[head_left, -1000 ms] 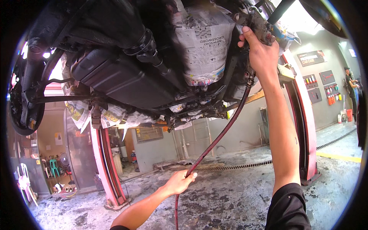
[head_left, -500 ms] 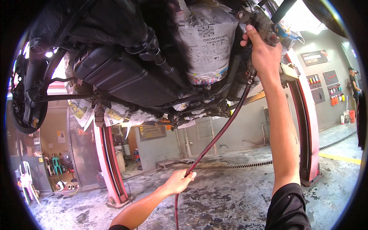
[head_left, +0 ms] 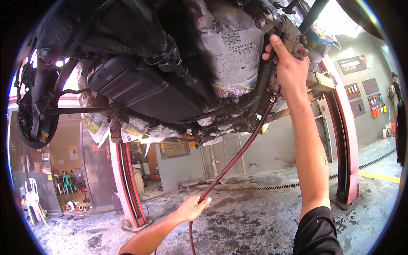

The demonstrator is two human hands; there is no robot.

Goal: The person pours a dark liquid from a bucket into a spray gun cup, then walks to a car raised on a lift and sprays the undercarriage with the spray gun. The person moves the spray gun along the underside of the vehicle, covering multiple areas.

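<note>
Raised at the upper right, my right hand [head_left: 291, 68] is wrapped round a grimy spray gun [head_left: 291, 36], its thumb up along the side. Fingers hide most of the handle. A dark red hose [head_left: 238, 159] joins a fitting below that hand and curves down to the left. Lower in view, my left hand [head_left: 193, 208] is closed round the hose, whose end runs on past the lower edge. Close to the gun hangs a newspaper-wrapped part [head_left: 231, 59] with black smears, under the vehicle's black underbody [head_left: 140, 85].
Red lift posts [head_left: 127, 187] [head_left: 342, 144] stand left and right. More newspaper [head_left: 95, 123] hangs from the underside. Plastic chairs [head_left: 32, 199] are at the far left. A floor drain [head_left: 272, 187] crosses the stained floor. Another person [head_left: 396, 87] stands at the far right.
The view has shifted slightly, so the underbody and posts sit a little lower and farther right. My left hand appears slightly lower and farther left. Both grips stay the same.
</note>
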